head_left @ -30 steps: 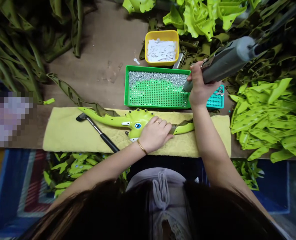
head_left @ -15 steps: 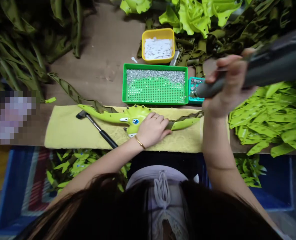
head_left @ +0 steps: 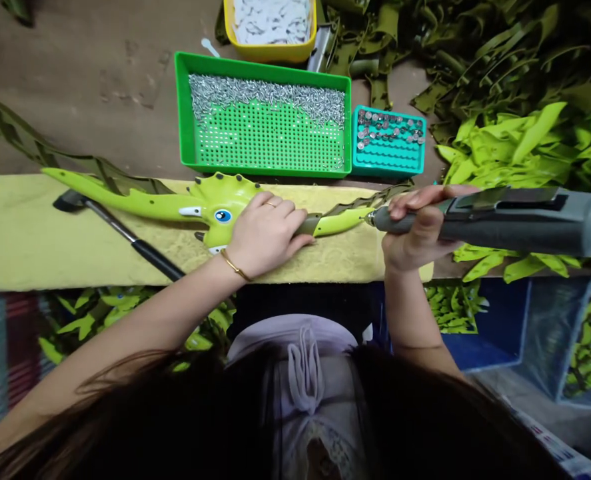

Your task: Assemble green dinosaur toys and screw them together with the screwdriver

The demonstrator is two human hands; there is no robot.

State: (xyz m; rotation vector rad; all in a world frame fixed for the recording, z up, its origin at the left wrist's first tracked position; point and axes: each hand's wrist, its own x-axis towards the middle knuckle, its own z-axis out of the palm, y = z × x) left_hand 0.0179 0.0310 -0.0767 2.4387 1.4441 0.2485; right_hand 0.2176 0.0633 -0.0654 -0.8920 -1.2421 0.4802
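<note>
A lime-green plastic dinosaur piece (head_left: 225, 207) with a blue eye lies across a yellow terry cloth (head_left: 345, 267). My left hand (head_left: 268, 233) presses down on it and grips the narrow green strip behind the head. My right hand (head_left: 420, 223) is wrapped around a grey handheld power tool (head_left: 505, 220), held level. The tool's tip sits at the strip's far end, very near or touching it. A black-handled hammer (head_left: 120, 227) lies on the cloth to the left of the piece, and its head is partly under the green tail.
A green tray (head_left: 182, 113) of silver screws and a teal tray (head_left: 388, 143) of metal fasteners stand beyond the cloth. Above them is a yellow tub (head_left: 270, 50) of white scraps. Bright green pieces (head_left: 525, 153) and dark olive strips (head_left: 475, 67) are heaped to the right.
My right hand has brought the tool down from a raised, tilted position to level, its tip now at the strip's end. My left hand stays on the piece. The view has shifted.
</note>
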